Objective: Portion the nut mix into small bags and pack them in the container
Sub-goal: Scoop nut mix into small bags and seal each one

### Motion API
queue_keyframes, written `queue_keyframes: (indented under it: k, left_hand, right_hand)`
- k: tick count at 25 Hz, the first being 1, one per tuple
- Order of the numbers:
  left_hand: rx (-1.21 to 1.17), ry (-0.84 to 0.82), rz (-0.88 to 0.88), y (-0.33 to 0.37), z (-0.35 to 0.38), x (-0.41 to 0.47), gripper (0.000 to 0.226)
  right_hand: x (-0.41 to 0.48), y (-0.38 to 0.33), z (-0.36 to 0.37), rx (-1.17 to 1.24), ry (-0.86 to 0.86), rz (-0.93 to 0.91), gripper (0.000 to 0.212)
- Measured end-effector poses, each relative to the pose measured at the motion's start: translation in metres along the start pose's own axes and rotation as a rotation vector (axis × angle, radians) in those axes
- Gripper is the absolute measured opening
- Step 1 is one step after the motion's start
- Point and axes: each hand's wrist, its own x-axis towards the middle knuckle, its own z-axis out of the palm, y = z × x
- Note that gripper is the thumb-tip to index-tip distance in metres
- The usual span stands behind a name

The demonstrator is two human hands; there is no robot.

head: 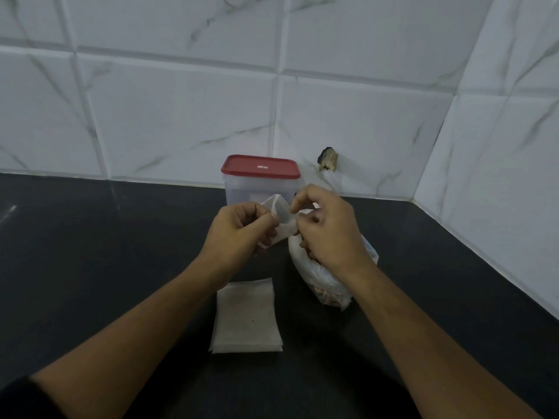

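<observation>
**Operator:** What is on the surface (121,252)?

**Inspector:** A clear container (242,189) stands at the back against the tiled wall (181,101), with its red lid (260,167) fitted. A flat stack of small bags (246,316) lies near the front, between the forearms. The plastic bag of nut mix (325,287) lies just right of the stack.

**Operator:** Any obstructions?

**Inspector:** Both hands cover the lower front of the container. The right wrist and forearm cover part of the nut mix bag.

**Operator:** Hand condition?

**Inspector:** The left hand (239,229) has its fingers curled and pinches the left edge of one small bag (284,229). The right hand (325,228) pinches the opposite edge between thumb and fingertips. The bag is held above the surface, mouth upward and partly parted.
</observation>
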Motion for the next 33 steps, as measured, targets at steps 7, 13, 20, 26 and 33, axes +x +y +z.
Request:
queue_keyframes:
  k: [7,13,20,26,33]
  left_hand:
    - [0.354,0.049,0.249,0.002,-0.001,-0.004,0.009]
    - [0.654,-0.071,0.321,-0.014,-0.016,0.003,0.084]
    - [0.715,0.009,0.361,-0.018,-0.013,0.005,0.075]
    - [0.762,0.038,0.358,-0.019,-0.014,0.007,0.074]
    - [0.652,-0.07,0.398,-0.011,0.003,0.002,0.056]
  right_hand:
    - [0.0,0.003,0.001,-0.1,-0.118,0.033,0.021]
    - [0.001,0.005,-0.006,0.192,-0.088,0.17,0.015]
    - [0.005,0.01,-0.004,0.305,-0.288,0.226,0.033]
    - [0.003,0.007,-0.009,0.259,-0.211,0.162,0.023]
    - [-0.001,0.0,0.001,-0.115,-0.253,-0.089,0.018]
